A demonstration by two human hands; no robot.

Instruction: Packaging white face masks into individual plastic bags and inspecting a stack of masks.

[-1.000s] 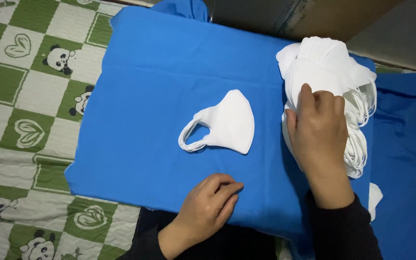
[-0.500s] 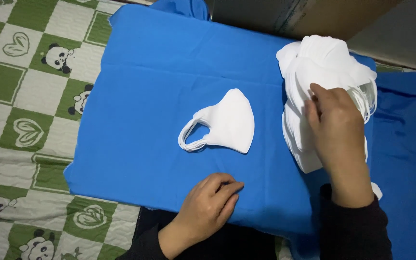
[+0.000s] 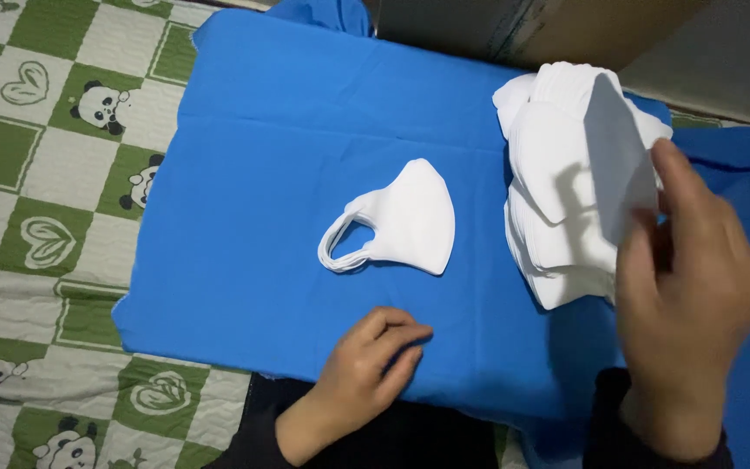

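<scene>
It looked like a home used for piecework rather than a workshop: the surface was a soft quilted cover (image 3: pixel 36 260) in green and white checks with pandas and hearts, the sort laid on a bed or floor mat. A blue cloth (image 3: pixel 288 174) was spread over it as a work area, with a stack of white masks (image 3: pixel 566 200) and a cardboard box (image 3: pixel 523 30) behind
</scene>
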